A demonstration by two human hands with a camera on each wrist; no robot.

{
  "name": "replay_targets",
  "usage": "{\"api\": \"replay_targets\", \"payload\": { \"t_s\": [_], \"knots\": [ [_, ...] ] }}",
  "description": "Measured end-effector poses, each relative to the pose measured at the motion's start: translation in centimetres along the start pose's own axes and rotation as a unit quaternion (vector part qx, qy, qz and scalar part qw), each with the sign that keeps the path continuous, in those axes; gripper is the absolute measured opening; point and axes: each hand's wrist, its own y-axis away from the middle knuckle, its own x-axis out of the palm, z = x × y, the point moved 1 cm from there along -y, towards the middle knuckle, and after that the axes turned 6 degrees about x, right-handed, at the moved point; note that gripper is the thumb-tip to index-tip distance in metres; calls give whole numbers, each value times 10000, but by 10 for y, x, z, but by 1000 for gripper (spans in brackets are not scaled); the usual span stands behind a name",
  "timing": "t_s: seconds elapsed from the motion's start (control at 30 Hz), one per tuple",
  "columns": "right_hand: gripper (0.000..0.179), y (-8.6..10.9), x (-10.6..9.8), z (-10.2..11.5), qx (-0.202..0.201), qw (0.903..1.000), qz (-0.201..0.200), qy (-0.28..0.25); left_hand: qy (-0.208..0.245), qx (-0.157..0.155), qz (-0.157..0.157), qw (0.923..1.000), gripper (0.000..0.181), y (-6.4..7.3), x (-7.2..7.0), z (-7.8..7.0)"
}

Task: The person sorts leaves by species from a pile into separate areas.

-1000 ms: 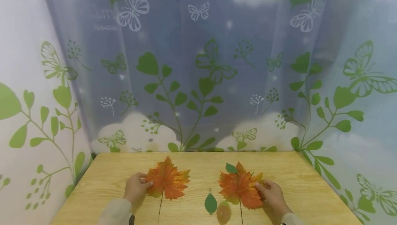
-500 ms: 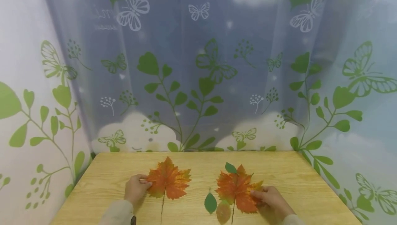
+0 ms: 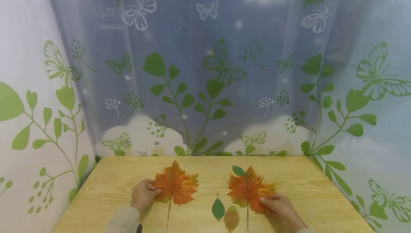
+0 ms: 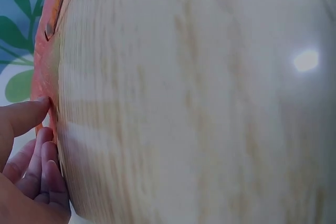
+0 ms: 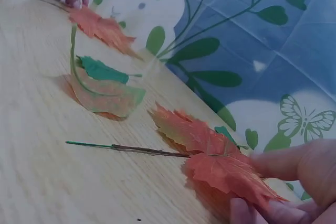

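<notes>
An orange-red maple leaf (image 3: 176, 185) with a dark stem lies at the left in the head view; my left hand (image 3: 143, 197) pinches its left edge between thumb and fingers. On the right, a second maple leaf (image 3: 245, 190) has its right edge pinched by my right hand (image 3: 283, 209). From the right wrist, that leaf (image 5: 218, 163) appears raised and curved over the wood, its stem pointing away from the thumb. A small green leaf (image 3: 238, 170) shows at its upper left edge. In the left wrist view, the held leaf (image 4: 46, 72) is seen nearly edge-on.
Between the maple leaves, a green serrated leaf (image 3: 218, 209) and a yellowish-brown leaf (image 3: 232, 218) lie side by side on the wooden table (image 3: 199, 165). A curtain (image 3: 205, 118) printed with plants and butterflies hangs behind the table's far edge and along both sides.
The right maple leaf shifted left and toward me, then back right and away, while the right hand's grip moved lower along its edge. The left hand and its leaf moved slightly right.
</notes>
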Motion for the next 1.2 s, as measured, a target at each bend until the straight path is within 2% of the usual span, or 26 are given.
{"api": "replay_targets", "payload": {
  "t_s": [0.13, 0.23, 0.4, 0.5, 0.63, 0.73, 0.8, 0.93, 1.03, 1.2],
  "knots": [
    [46, 10, -1, -4, 122, 9983, 511, -271, 54, 18, -51, 10000, 41, 2, 0, 2],
    [37, 13, -2, -5, 116, 9972, 610, -415, 83, 98, -111, 9999, 40, 2, 1, 2],
    [12, 16, 2, -5, -30, 9969, -74, -785, 118, 110, -108, 9998, 39, 2, 0, 0],
    [15, 14, 4, -9, -60, 9949, -349, -946, 147, 72, -60, 9998, 39, 3, 0, -2],
    [29, 11, 6, -16, 29, 9947, -392, -949, 98, 73, -62, 9999, 36, 4, -1, -3],
    [38, 10, 7, -19, 4, 9955, -458, -829, -21, 89, -161, 9998, 27, 4, 0, -1],
    [36, 10, 7, -18, -106, 9959, -523, -730, -94, 109, -246, 9996, 21, 3, 1, 2],
    [26, 15, 8, -8, -556, 9959, -715, -80, -154, 48, -346, 9993, 17, 1, 2, 6],
    [22, 19, 7, 2, -942, 9901, -858, 586, -159, -88, -372, 9991, 15, -1, 3, 8],
    [17, 24, 5, 21, -1477, 9805, -898, 930, -147, -196, -407, 9989, 14, -3, 3, 9]
  ]
}}
